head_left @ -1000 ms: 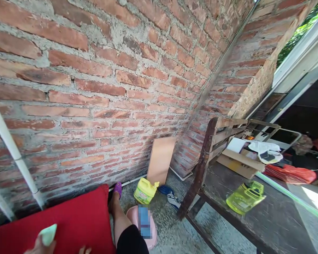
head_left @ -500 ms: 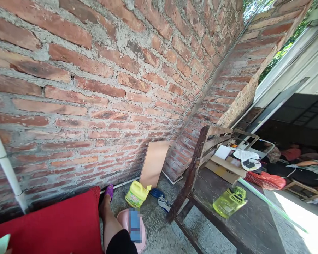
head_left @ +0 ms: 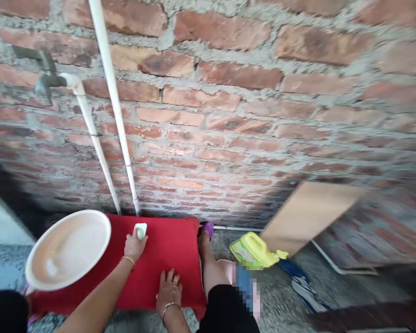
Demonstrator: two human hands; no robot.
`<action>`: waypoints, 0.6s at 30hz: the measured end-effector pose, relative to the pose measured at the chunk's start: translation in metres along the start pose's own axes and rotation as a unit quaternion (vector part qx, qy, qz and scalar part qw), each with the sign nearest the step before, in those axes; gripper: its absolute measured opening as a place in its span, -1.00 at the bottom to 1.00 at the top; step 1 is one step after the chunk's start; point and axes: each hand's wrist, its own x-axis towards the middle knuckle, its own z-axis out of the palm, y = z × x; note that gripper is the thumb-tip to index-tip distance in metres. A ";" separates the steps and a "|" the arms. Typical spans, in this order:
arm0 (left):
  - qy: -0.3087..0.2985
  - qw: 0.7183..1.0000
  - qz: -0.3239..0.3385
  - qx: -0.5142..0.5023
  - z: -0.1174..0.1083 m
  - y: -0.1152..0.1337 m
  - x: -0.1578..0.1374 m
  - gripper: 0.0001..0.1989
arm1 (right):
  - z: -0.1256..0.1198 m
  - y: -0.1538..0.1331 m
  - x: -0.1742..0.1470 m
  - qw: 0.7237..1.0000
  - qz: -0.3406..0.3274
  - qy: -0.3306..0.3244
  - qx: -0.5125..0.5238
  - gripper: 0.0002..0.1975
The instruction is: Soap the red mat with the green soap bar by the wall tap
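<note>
My left hand (head_left: 135, 247) is closed around a small pale green object (head_left: 140, 230) over the red cloth (head_left: 159, 249); the fingers cover part of it, so its kind is unclear. My right hand (head_left: 169, 289) lies with fingers spread on the cloth's near part, holding nothing. Under both hands the cloth is spread out flat, between my legs. A wide cream basin (head_left: 72, 249) sits tilted at the cloth's left end, beside my left forearm.
Beyond the cloth rises a brick wall with white pipes (head_left: 116, 106) and a tap (head_left: 47, 81). To the right are a yellow jug (head_left: 251, 249), a leaning board (head_left: 308, 215), blue-and-white slippers (head_left: 305, 289) and a partly blurred-out pink item (head_left: 227, 268).
My view has swung left and down. Both hands and the basin are now in view, while the chair with the green bottle has mostly left it.
</note>
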 end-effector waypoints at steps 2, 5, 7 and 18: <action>0.018 0.998 -0.053 0.005 -0.010 -0.009 0.019 -0.55 | -0.006 -0.003 0.000 1.000 0.007 -0.009 -0.023 -0.36; 0.032 0.991 -0.125 0.021 -0.013 -0.002 0.025 -0.46 | -0.012 -0.002 0.001 0.999 0.008 -0.023 -0.034 -0.35; 0.033 0.991 -0.120 0.044 0.002 0.016 0.013 -0.38 | -0.011 0.000 0.002 0.999 0.006 -0.023 -0.035 -0.34; -0.114 0.988 0.101 -0.009 0.048 0.058 -0.024 -0.36 | 0.016 0.007 0.016 0.999 -0.017 -0.015 -0.036 -0.39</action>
